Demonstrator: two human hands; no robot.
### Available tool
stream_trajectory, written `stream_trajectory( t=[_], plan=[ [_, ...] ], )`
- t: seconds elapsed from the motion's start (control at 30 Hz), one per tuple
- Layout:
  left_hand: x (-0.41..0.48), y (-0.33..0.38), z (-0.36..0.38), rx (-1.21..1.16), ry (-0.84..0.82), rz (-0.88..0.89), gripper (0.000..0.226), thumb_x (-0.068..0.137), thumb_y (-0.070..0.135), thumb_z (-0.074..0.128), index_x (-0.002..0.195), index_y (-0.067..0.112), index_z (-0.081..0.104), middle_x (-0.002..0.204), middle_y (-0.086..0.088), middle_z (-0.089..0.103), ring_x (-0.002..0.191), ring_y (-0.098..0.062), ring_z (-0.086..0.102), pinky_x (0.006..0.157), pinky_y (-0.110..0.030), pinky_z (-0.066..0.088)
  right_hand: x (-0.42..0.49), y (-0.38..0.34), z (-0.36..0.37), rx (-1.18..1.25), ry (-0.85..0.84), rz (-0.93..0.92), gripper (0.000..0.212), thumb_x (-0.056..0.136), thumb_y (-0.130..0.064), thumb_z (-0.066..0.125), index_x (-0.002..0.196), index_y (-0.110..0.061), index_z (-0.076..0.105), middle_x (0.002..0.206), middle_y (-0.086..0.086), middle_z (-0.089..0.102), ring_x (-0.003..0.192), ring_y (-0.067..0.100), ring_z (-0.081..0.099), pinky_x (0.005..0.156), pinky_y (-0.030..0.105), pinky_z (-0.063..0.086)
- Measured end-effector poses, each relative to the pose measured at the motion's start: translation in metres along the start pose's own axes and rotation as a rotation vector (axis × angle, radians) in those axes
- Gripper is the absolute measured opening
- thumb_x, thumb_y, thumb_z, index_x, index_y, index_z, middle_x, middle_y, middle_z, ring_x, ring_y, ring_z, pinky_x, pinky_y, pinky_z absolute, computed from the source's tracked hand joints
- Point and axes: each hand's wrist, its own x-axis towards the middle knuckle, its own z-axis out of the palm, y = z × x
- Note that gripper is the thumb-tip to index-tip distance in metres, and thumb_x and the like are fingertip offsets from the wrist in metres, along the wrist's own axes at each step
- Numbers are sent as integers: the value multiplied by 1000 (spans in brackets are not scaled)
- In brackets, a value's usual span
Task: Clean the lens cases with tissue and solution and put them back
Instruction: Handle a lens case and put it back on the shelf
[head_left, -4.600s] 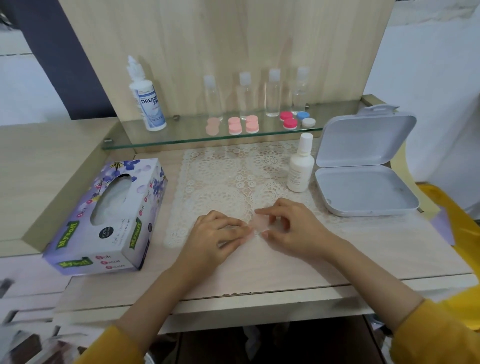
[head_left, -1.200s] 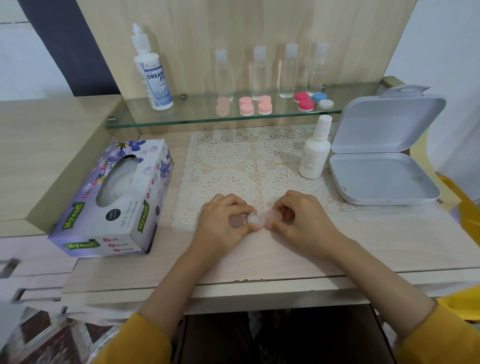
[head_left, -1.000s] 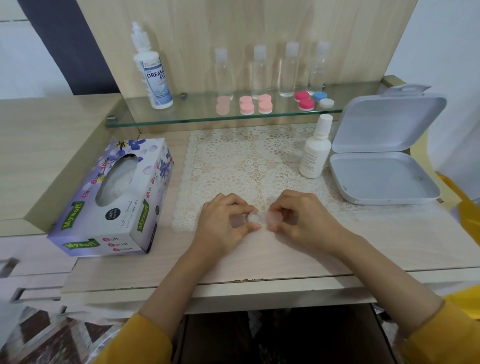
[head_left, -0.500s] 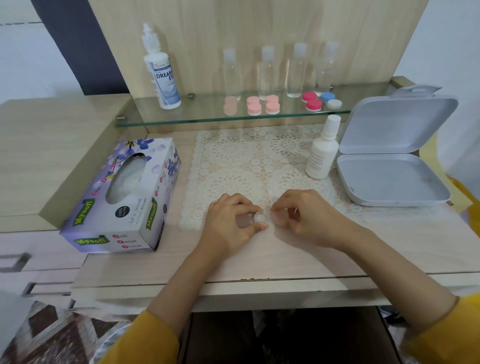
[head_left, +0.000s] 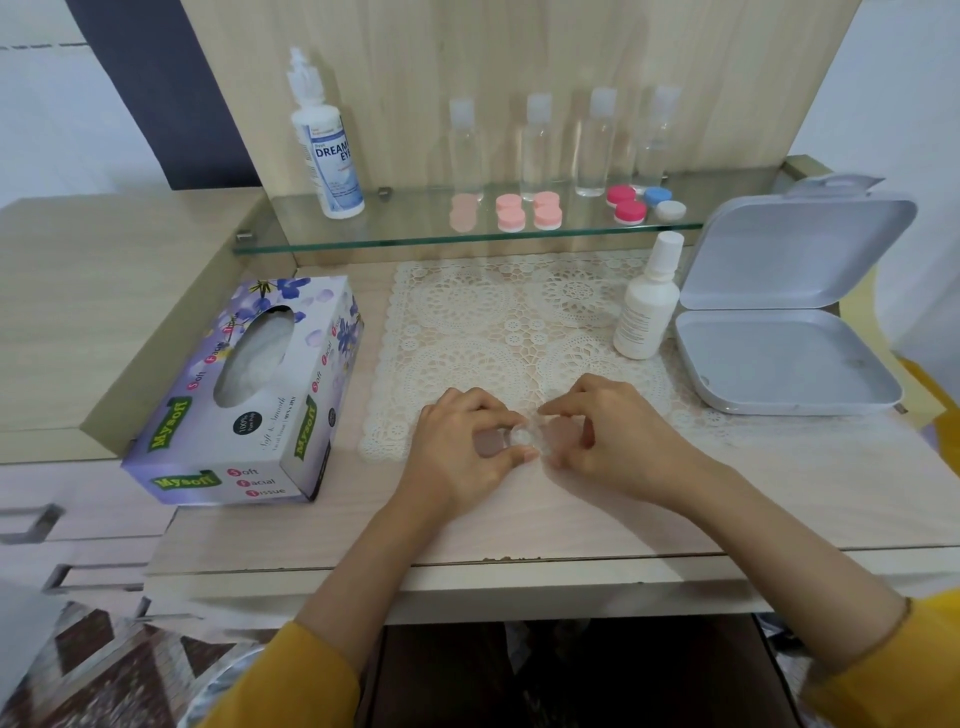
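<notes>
The lens case (head_left: 523, 437) is pinched at both ends, fingers of the left hand (head_left: 462, 452) and the right hand (head_left: 613, 441) curled onto it, over the near edge of the lace mat (head_left: 467, 312), its long axis laid left to right. Beyond, a white bottle (head_left: 647, 312) is seen.

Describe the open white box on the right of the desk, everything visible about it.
The white box is a shallow hinged case with rounded corners, matte, plastic or painted metal by its look. It lies open: the lid tilts up and back, a small tab on its top edge. The tray shows only faint specks. It rests on the wooden desk, right of the small white bottle; whether they touch is unclear.
</notes>
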Motion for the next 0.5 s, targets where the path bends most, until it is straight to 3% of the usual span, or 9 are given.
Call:
stream_trajectory(
  t=[0.07, 0.13, 0.23, 0.3, 0.4, 0.5],
  plan=[
    [0, 0, 0, -1, 2, 1, 55, 60, 64, 50, 88, 24, 74, 87, 10, 62, 83, -8, 46, 82, -33, 38, 0, -1, 1, -34, 2, 72, 37, 75, -38, 71, 99, -11, 61, 94, 0, 50, 76, 14, 45, 71, 25, 38],
    [-1, 0, 0, 7, 4, 3, 53, 60, 64, 50, 88, 25, 74, 88, 10, 63, 84, -7, 45, 82, -33, 39, 0, -1, 2, -81, 0, 99, 34, 76, -38, 70, 90, -11, 57, 90, 1, 51, 82, 18, 48, 68, 26, 37],
    [-1, -1, 0, 14, 3, 2, 52, 60, 64, 52, 88, 26, 74, 88, 11, 62, 85, -7, 45, 83, -31, 37, 0, -3, -1, -82, 1, 54, 18, 80, -24, 63, 92, -11, 62, 89, 1, 52, 87, 21, 52, 69, 26, 37],
    [0, -1, 0, 20, -3, -7, 48, 60, 61, 58, 88, 26, 74, 89, 11, 62, 86, -8, 45, 83, -30, 36, 0, -2, -4, -60, -11, 20, 19, 82, -18, 60, 99, -14, 67, 91, 2, 53, 82, 19, 52, 69, 26, 38],
    [0, 0, 0, 23, 2, -18, 37, 62, 50, 64, 89, 25, 74, 89, 11, 62, 86, -8, 45, 84, -28, 34, 0, -2, -5, -40, 4, 24, 29, 82, -22, 62, 111, -17, 65, 94, 0, 52, 75, 13, 45, 69, 24, 34],
    [0, 0, 0, 19, 9, -20, 37, 62, 48, 64, 89, 24, 74, 89, 11, 61, 87, -8, 45, 84, -27, 33, -1, -3, -4, -52, 27, 79, 29, 77, -31, 69, 96, -11, 63, 94, 2, 55, 85, 19, 51, 72, 28, 39]
  ],
)
